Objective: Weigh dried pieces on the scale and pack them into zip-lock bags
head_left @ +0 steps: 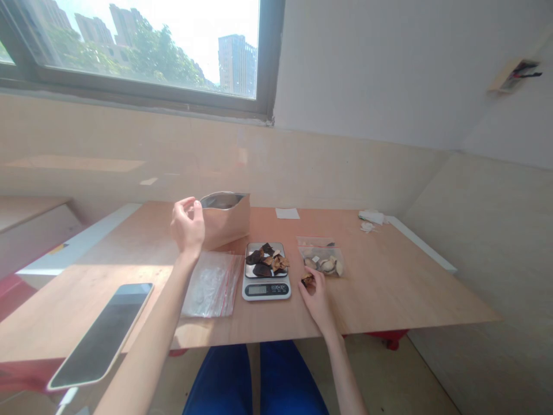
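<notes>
The right hand point(317, 295) pinches a dried piece point(308, 280) beside the scale point(266, 297) on the table point(380, 276).
The scale's long axis runs away from the person, display point(258, 290) nearest; dried flakes point(266, 260) lie on its tray point(280, 249). The left hand's point(189, 223) fingers curl beside the paper bag point(228, 222); I cannot tell if they grip it.

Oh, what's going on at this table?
A person's right hand pinches a small dark piece beside a white scale. Dried brown and black pieces lie on its tray. The left hand is raised by the rim of an open paper bag; whether it touches is unclear. Flat plastic bags lie left of the scale.
</notes>
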Demonstrator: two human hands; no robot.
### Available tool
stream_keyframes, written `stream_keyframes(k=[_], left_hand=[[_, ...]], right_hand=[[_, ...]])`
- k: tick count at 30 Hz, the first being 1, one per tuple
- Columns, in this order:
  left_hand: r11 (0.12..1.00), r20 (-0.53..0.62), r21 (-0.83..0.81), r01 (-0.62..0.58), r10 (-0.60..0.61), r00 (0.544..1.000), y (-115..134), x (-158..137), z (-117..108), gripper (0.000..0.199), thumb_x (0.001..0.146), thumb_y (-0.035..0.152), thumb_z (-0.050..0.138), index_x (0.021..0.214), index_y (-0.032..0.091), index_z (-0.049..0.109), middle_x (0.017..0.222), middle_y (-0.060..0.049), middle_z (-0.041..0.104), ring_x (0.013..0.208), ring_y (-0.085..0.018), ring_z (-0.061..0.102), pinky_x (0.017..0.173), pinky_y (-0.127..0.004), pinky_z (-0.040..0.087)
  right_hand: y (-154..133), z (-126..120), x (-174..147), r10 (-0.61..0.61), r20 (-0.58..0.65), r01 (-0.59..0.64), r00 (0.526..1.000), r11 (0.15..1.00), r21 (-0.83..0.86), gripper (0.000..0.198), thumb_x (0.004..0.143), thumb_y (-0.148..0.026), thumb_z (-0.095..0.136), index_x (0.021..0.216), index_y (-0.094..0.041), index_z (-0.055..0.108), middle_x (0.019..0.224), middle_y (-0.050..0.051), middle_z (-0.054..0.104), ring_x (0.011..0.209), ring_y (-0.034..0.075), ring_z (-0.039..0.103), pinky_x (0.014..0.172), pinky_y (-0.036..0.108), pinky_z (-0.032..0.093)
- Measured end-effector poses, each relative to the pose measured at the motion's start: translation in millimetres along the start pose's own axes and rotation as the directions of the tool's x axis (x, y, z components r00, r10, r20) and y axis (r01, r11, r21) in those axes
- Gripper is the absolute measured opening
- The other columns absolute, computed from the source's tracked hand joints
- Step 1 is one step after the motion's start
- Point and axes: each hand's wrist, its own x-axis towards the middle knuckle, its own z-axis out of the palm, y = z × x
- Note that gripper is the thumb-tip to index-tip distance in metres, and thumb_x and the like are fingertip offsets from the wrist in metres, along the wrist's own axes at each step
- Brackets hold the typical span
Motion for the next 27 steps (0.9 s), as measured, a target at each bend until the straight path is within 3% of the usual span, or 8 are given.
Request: stream_keyframes(k=[4,8,12,17,22,27], left_hand=[[0.996,0.037,-0.088,0.004,-0.001,0.999,-16.3,3.6,10.4,0.051,0.083,0.03,0.045,0.129,0.011,0.032,0.139,-0.021,0.033,0.13,-0.025,0.036,0.104,-0.039,0.034],[0.999,0.137,-0.041,-0.034,0.039,0.99,-39.0,-21.5,12.8,0.061,0.081,0.031,0.049,0.132,0.01,0.022,0.144,-0.025,0.018,0.137,-0.029,0.021,0.11,-0.045,0.023],[0.992,0.266,0.126,-0.008,-0.026,0.964,-61.8,-59.3,11.3,0.056,0.08,0.03,0.048,0.129,0.01,0.029,0.136,-0.022,0.032,0.133,-0.029,0.03,0.106,-0.043,0.03],[0.905,0.484,0.424,0.014,-0.24,0.842,-82.2,-96.4,5.1,0.047,0.085,0.031,0.035,0.124,0.005,0.038,0.112,-0.022,0.054,0.109,-0.031,0.054,0.086,-0.042,0.044],[0.888,0.576,0.454,-0.08,-0.223,0.786,-87.0,-107.7,-0.3,0.041,0.086,0.028,0.031,0.12,0.01,0.046,0.103,-0.018,0.062,0.092,-0.028,0.061,0.079,-0.037,0.044],[0.844,0.593,0.504,-0.181,-0.187,0.783,-89.0,-107.3,1.1,0.04,0.088,0.029,0.028,0.109,0.006,0.053,0.096,-0.02,0.062,0.093,-0.029,0.059,0.081,-0.037,0.041]], right_hand=[[-2.1,0.8,-1.7,0.086,0.0,-0.086,0.996,0.995,0.055,0.034,0.08,-0.035,0.053,0.11,-0.018,0.052,0.113,0.013,0.055,0.098,0.022,0.057,0.087,0.04,0.049],[-2.0,0.7,-2.4,0.157,0.013,-0.157,0.987,0.977,0.14,0.036,0.083,-0.044,0.049,0.108,-0.018,0.052,0.113,0.014,0.058,0.094,0.021,0.061,0.083,0.036,0.051],[-4.4,-2.6,-1.8,0.196,0.031,-0.198,0.98,0.967,0.161,0.041,0.085,-0.05,0.043,0.106,-0.017,0.054,0.103,0.012,0.063,0.084,0.019,0.063,0.077,0.033,0.051],[-11.7,-6.7,-1.3,0.2,0.035,-0.203,0.979,0.97,0.131,0.042,0.086,-0.052,0.041,0.104,-0.017,0.057,0.091,0.008,0.064,0.066,0.015,0.058,0.063,0.027,0.049],[-15.8,-7.3,-1.5,0.232,0.055,-0.238,0.971,0.957,0.165,0.045,0.085,-0.055,0.039,0.098,-0.017,0.059,0.075,0.004,0.061,0.053,0.013,0.05,0.051,0.024,0.044],[-17.2,-8.5,-1.1,0.219,0.069,-0.226,0.973,0.968,0.11,0.046,0.085,-0.055,0.036,0.091,-0.016,0.06,0.079,0.006,0.063,0.059,0.015,0.053,0.055,0.024,0.044]])
